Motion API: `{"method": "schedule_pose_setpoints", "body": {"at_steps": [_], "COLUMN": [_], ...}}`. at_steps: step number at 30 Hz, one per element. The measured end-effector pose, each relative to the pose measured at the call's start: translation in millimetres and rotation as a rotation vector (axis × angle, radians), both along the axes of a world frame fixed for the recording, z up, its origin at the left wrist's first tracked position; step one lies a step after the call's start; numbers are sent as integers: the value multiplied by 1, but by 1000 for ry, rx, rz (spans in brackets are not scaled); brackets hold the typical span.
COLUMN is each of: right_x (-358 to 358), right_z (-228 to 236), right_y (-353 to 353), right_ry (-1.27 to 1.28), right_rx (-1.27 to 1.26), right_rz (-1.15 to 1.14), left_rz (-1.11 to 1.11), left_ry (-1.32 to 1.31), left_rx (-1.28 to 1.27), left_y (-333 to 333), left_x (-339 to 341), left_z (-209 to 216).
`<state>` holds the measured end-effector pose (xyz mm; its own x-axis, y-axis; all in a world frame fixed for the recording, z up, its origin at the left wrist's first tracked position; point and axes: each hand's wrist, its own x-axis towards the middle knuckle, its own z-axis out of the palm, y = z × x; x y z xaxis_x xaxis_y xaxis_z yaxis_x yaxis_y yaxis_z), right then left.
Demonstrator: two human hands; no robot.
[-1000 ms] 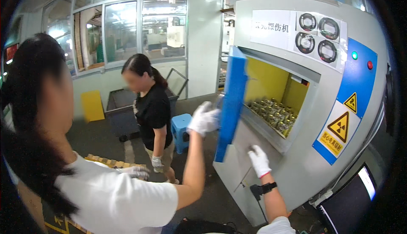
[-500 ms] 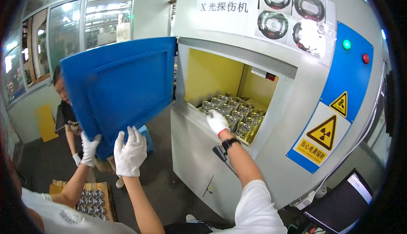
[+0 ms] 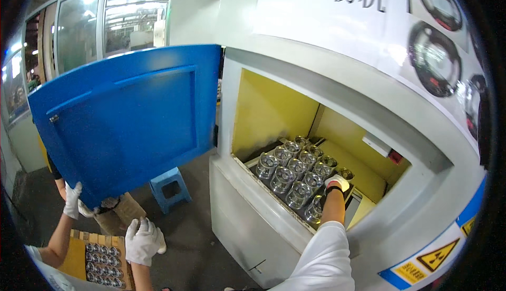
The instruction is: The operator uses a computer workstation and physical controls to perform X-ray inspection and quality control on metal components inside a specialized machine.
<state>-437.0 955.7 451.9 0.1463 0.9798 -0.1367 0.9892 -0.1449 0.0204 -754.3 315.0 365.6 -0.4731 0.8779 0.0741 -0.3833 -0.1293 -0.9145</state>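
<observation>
Several shiny metal pistons [image 3: 296,167] stand in rows on a tray inside the cabinet. My right hand [image 3: 337,182], in a white glove, reaches in at the right side of the group, against the pistons there. Its fingers are partly hidden and washed out by glare, so their grip is unclear. Lower left, my gloved left hand [image 3: 141,241] hangs in the air with its fingers apart and nothing in it. The blue cabinet door [image 3: 132,127] stands swung out to the left, beyond my left hand.
A co-worker's gloved hand [image 3: 73,200] is at the door's lower left edge. Below, another batch of pistons [image 3: 104,264] lies on a wooden pallet [image 3: 79,235]. A blue stool [image 3: 169,188] stands on the floor under the door. The grey cabinet frame [image 3: 337,88] surrounds the opening.
The view has come closer to the cabinet opening. My right hand has gone deeper, to the right side of the pistons. My left hand is lower, away from the door.
</observation>
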Motion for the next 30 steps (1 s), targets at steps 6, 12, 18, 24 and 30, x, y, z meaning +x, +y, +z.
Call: {"method": "schedule_pose_setpoints", "body": {"at_steps": [6, 12, 18, 24, 30], "right_x": [9, -12, 109, -155, -285], "right_z": [-15, 17, 172, 177, -16], "right_y": [33, 39, 182, -128, -311], "right_ry": [18, -104, -20, 753, 826], "right_rx": [-1, 266, 738, -147, -988], "right_rz": [-10, 193, 491, 1195, 1275], "left_rz": [-98, 81, -165, -23, 87], "left_ry": [-425, 1174, 742, 651, 765], "left_rx": [267, -907, -535, -1021, -1085], "left_y": [-7, -24, -61, -193, -273], "left_x": [-12, 41, 39, 102, 170], "left_z": [-26, -20, -144, -123, -186]}}
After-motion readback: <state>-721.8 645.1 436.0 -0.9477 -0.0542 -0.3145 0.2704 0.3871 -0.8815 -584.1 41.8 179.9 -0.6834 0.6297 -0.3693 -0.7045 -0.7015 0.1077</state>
